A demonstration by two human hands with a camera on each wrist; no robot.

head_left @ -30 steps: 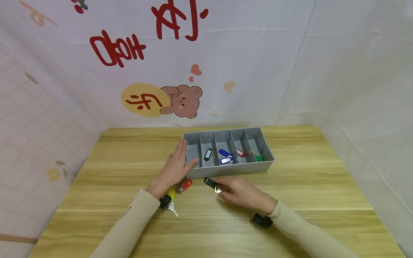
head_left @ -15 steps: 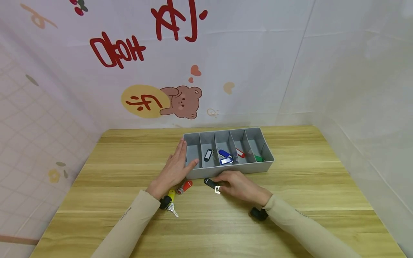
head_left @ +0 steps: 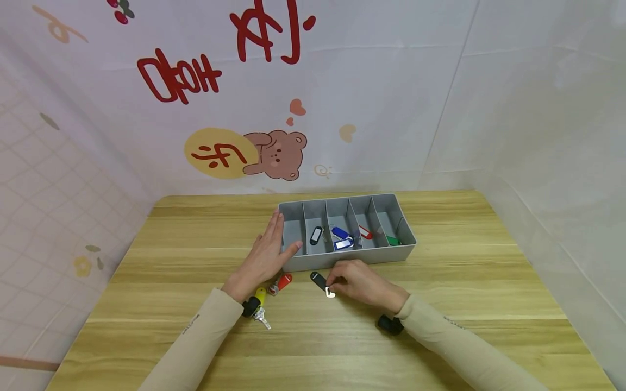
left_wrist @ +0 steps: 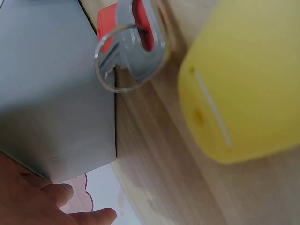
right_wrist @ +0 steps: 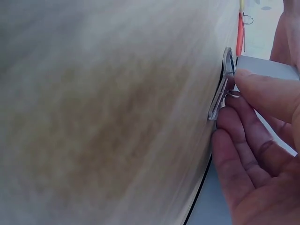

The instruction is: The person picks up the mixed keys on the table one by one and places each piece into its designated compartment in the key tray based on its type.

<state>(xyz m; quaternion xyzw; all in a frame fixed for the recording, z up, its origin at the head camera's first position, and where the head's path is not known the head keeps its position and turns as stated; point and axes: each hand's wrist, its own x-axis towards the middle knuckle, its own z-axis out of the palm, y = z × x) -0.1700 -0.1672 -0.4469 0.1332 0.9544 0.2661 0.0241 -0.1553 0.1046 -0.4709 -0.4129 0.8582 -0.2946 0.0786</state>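
My left hand [head_left: 264, 255] lies with straight fingers along the left end of a grey divided box [head_left: 352, 259], its thumb over the front rim. In front of the box, my right hand [head_left: 359, 282] pinches the ring of a silver key [head_left: 330, 293] with a black key tag [head_left: 318, 279]. The right wrist view shows the key ring [right_wrist: 233, 94] at the thumb and fingertips, low over the table. Near my left wrist lie a red key tag [head_left: 286, 280] with its key and a yellow key tag [head_left: 261, 295] with a silver key [head_left: 262, 319].
Inside the box's compartments are another black tag [head_left: 316, 235], two blue tags [head_left: 343, 244], a red-edged tag [head_left: 364, 232] and a green tag [head_left: 393, 240]. Behind the wooden table [head_left: 440, 347] hangs a printed white backdrop [head_left: 391, 81].
My right hand has shifted slightly and drawn its fingers together at the black tag's key and ring. The black tag moved very little. My left hand stays against the box.
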